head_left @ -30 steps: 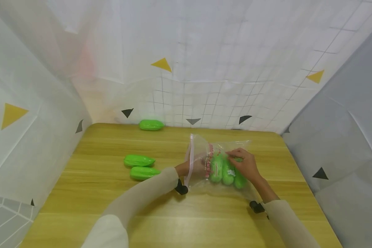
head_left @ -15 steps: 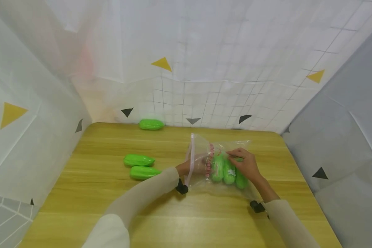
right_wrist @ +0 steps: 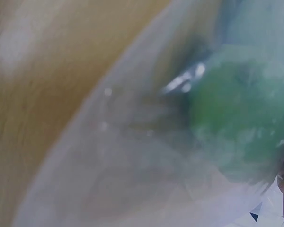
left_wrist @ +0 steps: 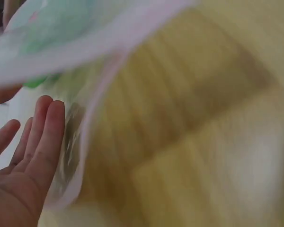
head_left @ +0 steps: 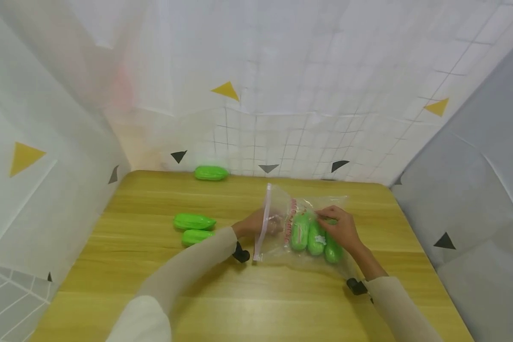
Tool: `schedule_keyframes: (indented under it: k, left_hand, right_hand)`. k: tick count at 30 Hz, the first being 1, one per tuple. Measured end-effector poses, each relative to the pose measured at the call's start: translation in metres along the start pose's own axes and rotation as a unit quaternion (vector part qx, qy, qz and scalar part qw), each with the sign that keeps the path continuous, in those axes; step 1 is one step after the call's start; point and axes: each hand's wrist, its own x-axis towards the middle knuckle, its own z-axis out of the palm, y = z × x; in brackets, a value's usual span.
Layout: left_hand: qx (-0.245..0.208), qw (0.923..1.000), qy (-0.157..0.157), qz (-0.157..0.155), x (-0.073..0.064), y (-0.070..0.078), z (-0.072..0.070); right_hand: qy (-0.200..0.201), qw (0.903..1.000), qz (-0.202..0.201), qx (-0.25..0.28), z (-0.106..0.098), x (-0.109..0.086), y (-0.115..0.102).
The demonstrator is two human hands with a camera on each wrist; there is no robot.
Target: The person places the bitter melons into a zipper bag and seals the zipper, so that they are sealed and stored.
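Note:
A clear zip bag (head_left: 278, 251) with pink lettering lies on its side, its mouth facing left. Three glossy green cucumber-shaped vegetables (head_left: 316, 239) rest side by side inside it. My left hand (head_left: 262, 222) reaches in at the mouth; the left wrist view shows its fingers (left_wrist: 51, 137) extended, holding nothing, with the bag's pink zip edge (left_wrist: 87, 127) beside them. At the top ends of the bagged vegetables, my right hand (head_left: 342, 229) pinches the bag film between thumb and fingers. In the right wrist view, one green vegetable (right_wrist: 241, 113) shows blurred through the film.
Two more green vegetables (head_left: 194, 221) lie on the wooden table (head_left: 256, 304) left of the bag, one partly behind my left sleeve. Another green vegetable (head_left: 211, 173) sits at the table's back edge, against the white patterned sheet (head_left: 282, 95). Similar sheets enclose both sides.
My left hand has drawn back leftward, partway out of the bag's mouth. My right hand keeps its place on the bag, and the vegetables stay where they were.

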Motion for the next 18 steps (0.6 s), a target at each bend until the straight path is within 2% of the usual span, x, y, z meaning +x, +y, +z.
schedule_keyframes:
  k: [3, 6, 11, 14, 18]
  left_hand:
    - [0.006, 0.9996, 0.013, -0.024, -0.001, -0.007, -0.008]
    - [0.008, 0.9982, 0.024, -0.054, -0.004, -0.014, -0.022]
    - [0.005, 0.9981, 0.02, -0.058, -0.019, -0.016, -0.055]
    - [0.03, 0.9972, 0.025, -0.064, -0.031, -0.016, -0.074]
    - [0.086, 0.9925, 0.039, -0.077, -0.051, -0.013, -0.098]
  right_hand:
    - [0.002, 1.0, -0.001, -0.001, 0.001, 0.0, 0.0]
    - [0.002, 1.0, -0.002, -0.003, 0.001, 0.0, 0.001]
    - [-0.001, 1.0, -0.005, 0.001, 0.001, -0.002, 0.003]
    - [-0.001, 1.0, -0.006, -0.007, 0.001, -0.002, 0.005]
    - [0.0, 0.9999, -0.006, -0.015, 0.002, -0.002, 0.006]
